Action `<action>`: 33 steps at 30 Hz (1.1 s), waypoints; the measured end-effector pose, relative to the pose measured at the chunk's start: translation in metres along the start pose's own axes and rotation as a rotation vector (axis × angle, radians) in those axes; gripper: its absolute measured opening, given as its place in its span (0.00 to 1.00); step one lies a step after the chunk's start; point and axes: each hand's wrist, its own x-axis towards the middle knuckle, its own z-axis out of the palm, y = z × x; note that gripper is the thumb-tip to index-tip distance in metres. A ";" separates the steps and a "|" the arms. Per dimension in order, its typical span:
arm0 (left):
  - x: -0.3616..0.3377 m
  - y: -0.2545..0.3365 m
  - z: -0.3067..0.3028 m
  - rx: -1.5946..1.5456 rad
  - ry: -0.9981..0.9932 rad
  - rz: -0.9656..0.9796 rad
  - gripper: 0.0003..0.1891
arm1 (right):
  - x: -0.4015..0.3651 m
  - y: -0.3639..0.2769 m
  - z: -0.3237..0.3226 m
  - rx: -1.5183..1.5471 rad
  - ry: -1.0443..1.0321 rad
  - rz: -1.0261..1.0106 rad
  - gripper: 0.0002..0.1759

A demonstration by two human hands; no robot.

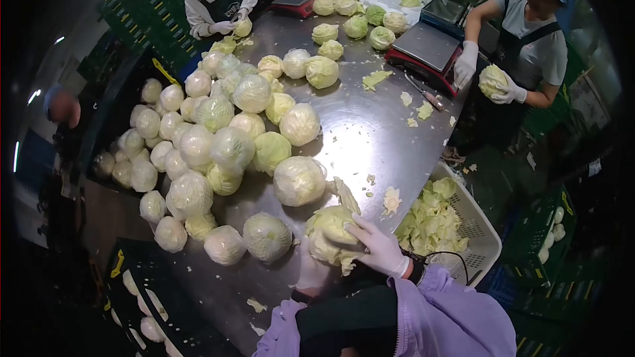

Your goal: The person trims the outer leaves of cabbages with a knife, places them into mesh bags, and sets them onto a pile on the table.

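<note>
A pale green cabbage (326, 233) with loose, ragged outer leaves is between my two white-gloved hands at the near edge of the metal table (350, 135). My left hand (311, 266) supports it from the near left side; its fingers are partly hidden behind the cabbage. My right hand (380, 250) grips the right side, fingers over the outer leaves. One leaf (345, 195) sticks up at the far side. Close by lie a cabbage in a clear wrap and foam net (267, 238) and another wrapped cabbage (299, 181).
Many wrapped cabbages (215, 149) are heaped at left beside dark crates (175, 311). A white basket (486, 241) of trimmed leaves stands at right. A knife (430, 98) lies near a red scale (430, 49). Co-workers (529, 39) hold cabbages across the table.
</note>
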 end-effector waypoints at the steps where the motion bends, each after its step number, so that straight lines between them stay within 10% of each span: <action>1: -0.001 0.002 -0.006 -0.006 -0.052 -0.006 0.38 | 0.004 0.015 0.005 0.108 0.119 -0.057 0.24; 3: -0.008 0.012 0.001 -0.010 -0.085 -0.045 0.40 | 0.017 0.012 -0.012 0.214 0.103 0.112 0.08; 7: -0.003 0.003 -0.026 0.094 -0.082 -0.017 0.41 | 0.021 0.031 -0.020 0.715 -0.072 0.604 0.10; 14: 0.004 0.009 -0.033 0.283 -0.118 0.062 0.39 | 0.003 0.117 -0.011 1.022 0.202 0.730 0.17; 15: 0.005 0.014 -0.034 0.379 -0.225 0.129 0.38 | -0.003 0.131 -0.014 1.020 0.202 0.733 0.17; 17: 0.003 0.013 -0.041 0.537 -0.147 0.198 0.37 | -0.009 0.148 -0.019 -0.223 0.336 0.392 0.25; 22: 0.013 0.004 -0.048 0.973 -0.093 0.297 0.38 | -0.004 0.048 -0.014 0.310 -0.033 0.079 0.34; 24: 0.016 -0.004 -0.047 0.769 -0.109 0.058 0.39 | -0.003 0.047 0.010 -0.047 -0.209 0.005 0.33; 29: 0.009 0.010 -0.028 0.767 -0.165 -0.028 0.38 | 0.007 0.060 0.011 0.128 -0.057 -0.164 0.09; 31: 0.009 0.013 -0.027 0.785 -0.182 -0.076 0.37 | 0.017 0.070 0.004 0.169 -0.033 0.064 0.09; 33: 0.018 0.010 -0.050 1.290 -0.367 0.306 0.36 | 0.030 0.090 -0.005 0.257 0.128 0.386 0.12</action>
